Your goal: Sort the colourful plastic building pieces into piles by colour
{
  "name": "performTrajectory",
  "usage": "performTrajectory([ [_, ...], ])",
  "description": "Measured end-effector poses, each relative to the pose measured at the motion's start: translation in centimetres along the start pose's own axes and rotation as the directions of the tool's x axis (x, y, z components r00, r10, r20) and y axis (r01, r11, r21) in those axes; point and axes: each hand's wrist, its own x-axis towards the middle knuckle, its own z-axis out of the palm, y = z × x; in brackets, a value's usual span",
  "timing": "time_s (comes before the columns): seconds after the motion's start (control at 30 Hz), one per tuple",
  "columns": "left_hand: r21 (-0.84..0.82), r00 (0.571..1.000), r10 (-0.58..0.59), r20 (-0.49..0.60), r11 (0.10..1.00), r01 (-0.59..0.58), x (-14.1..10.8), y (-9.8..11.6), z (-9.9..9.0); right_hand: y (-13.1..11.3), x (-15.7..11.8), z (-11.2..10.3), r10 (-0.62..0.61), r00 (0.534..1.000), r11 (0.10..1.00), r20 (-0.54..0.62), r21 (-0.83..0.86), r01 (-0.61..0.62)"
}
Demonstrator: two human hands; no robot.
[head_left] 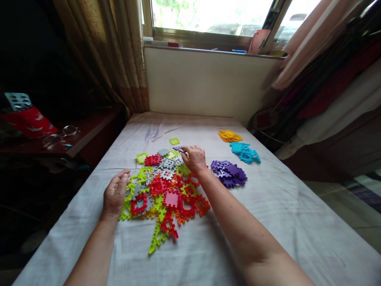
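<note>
A mixed pile of red, lime, grey and orange plastic tiles (172,198) lies on the pale sheet (268,238). My right hand (195,159) is at the pile's far right side, its fingers closed on a purple tile (179,149). My left hand (116,192) rests at the pile's left edge beside lime tiles, its fingers close together; whether anything is in them is hidden. To the right sit separate heaps: purple tiles (229,174), blue tiles (244,152) and yellow tiles (229,136). One lime tile (174,141) lies alone beyond the pile.
On the left, a dark red table (89,133) holds eyeglasses (61,135) and a red patterned container (31,121). A low wall (193,81) and window stand behind the sheet. Hanging clothes (333,91) are at the right.
</note>
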Motion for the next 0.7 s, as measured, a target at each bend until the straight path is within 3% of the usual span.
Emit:
performTrajectory([
  [0.2, 0.021, 1.000, 0.018, 0.012, 1.000, -0.018, 0.2, -0.4, -0.1, 7.2, -4.9, -1.9, 0.150, 0.976, 0.989, -0.159, 0.009, -0.151],
  [0.37, 0.011, 1.000, 0.018, 0.016, 1.000, -0.018, 0.4, -0.4, 0.0, 12.5, -9.1, -2.7, 0.249, 0.946, 0.963, -0.208, -0.047, -0.264],
  [0.5, -0.008, 0.999, 0.025, 0.020, 1.000, -0.025, 0.5, -0.5, 0.1, 13.3, -11.3, -1.9, 0.303, 0.933, 0.945, -0.192, -0.063, -0.320],
  [0.7, 0.024, 0.999, 0.037, 0.026, 0.999, -0.038, 0.7, -1.2, -0.2, 11.2, -11.6, -0.3, 0.376, 0.922, 0.910, -0.087, -0.154, -0.386],
])
